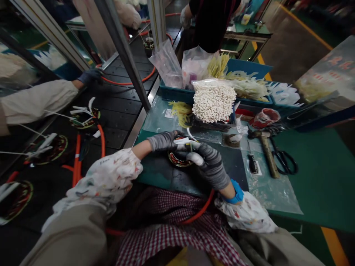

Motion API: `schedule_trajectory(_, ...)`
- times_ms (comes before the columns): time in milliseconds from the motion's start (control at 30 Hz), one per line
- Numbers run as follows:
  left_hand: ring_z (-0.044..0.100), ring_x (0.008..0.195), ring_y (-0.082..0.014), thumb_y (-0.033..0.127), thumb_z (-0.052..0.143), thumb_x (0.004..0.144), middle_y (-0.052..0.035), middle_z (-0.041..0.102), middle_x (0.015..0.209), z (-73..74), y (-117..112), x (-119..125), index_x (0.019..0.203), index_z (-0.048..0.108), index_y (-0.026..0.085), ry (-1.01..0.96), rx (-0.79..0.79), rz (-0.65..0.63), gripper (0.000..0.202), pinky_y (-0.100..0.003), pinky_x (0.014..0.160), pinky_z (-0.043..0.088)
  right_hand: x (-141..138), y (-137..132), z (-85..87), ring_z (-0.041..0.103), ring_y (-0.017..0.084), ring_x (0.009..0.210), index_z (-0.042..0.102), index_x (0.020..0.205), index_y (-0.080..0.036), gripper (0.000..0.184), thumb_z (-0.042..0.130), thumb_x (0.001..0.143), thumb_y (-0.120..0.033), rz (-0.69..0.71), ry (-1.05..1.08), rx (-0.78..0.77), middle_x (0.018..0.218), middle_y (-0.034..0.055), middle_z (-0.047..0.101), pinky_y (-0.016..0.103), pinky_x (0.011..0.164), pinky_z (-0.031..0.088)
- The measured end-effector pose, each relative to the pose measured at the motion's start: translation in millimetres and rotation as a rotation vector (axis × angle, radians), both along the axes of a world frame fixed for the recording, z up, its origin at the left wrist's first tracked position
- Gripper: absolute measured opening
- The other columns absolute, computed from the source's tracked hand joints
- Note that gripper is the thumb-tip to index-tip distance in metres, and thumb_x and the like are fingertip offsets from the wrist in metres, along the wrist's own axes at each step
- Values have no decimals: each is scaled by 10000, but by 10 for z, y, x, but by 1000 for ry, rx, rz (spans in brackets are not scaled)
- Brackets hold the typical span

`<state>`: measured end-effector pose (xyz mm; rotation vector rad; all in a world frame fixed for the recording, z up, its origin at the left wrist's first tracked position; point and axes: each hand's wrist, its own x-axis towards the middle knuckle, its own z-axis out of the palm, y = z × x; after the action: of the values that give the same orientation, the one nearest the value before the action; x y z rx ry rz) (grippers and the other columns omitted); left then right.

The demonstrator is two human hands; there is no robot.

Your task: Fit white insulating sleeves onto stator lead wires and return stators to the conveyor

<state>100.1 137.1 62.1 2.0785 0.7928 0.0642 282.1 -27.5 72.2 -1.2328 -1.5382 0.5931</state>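
A round wound coil with copper windings [179,159] lies on the green table [318,173] in front of me. My left hand [163,141], in a grey glove, curls over its upper left rim. My right hand [209,162], also gloved in grey, closes on the coil's right side, with white sleeved leads [184,141] sticking up between the two hands. Both hands grip the coil.
A bag of white tubes [213,101] and blue bins [249,68] stand behind. A hammer [267,151], scissors [285,159] and plastic sheets lie to the right. On the left a dark conveyor [116,107] carries more coils; another person's gloved hand [90,76] reaches over it.
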Motion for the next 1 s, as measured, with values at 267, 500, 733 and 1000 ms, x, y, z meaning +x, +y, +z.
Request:
schedule_trajectory(267, 742, 1011, -309, 478, 783, 785, -126, 809, 1111, -93, 134, 74, 1079, 757, 149, -107, -139, -53, 442, -438, 949, 596, -408, 85, -171, 687, 389, 1156, 791, 1255, -187, 350, 710, 998, -410, -56, -830, -233, 1392, 183, 719, 548, 958, 587)
schedule_trajectory(500, 724, 1138, -354, 556, 906, 703, -123, 779, 1229, 71, -608, -310, 1226, 732, 180, -244, -128, 263, 667, -528, 1070, 568, -493, -347, -159, 658, 328, 1112, 803, 1212, -201, 304, 589, 1067, -360, -26, -824, -179, 1175, 150, 782, 497, 974, 540)
schedule_trajectory(733, 692, 1186, -377, 612, 978, 619, -118, 733, 1249, -8, -1016, -484, 1196, 728, 229, -421, -55, 476, 736, -581, 1122, 541, -566, -479, -152, 665, 266, 1142, 748, 1336, -272, 304, 589, 1077, -292, 64, -680, -207, 1291, 68, 770, 442, 1006, 561)
schedule_trajectory(1000, 625, 1284, -384, 582, 907, 767, -90, 679, 1338, -99, -1068, -565, 1281, 724, 302, -516, -79, 474, 613, -610, 1182, 482, -620, -501, -288, 683, 275, 1167, 721, 1400, -271, 354, 564, 1083, -263, -8, -685, -129, 1325, 63, 772, 460, 1021, 573)
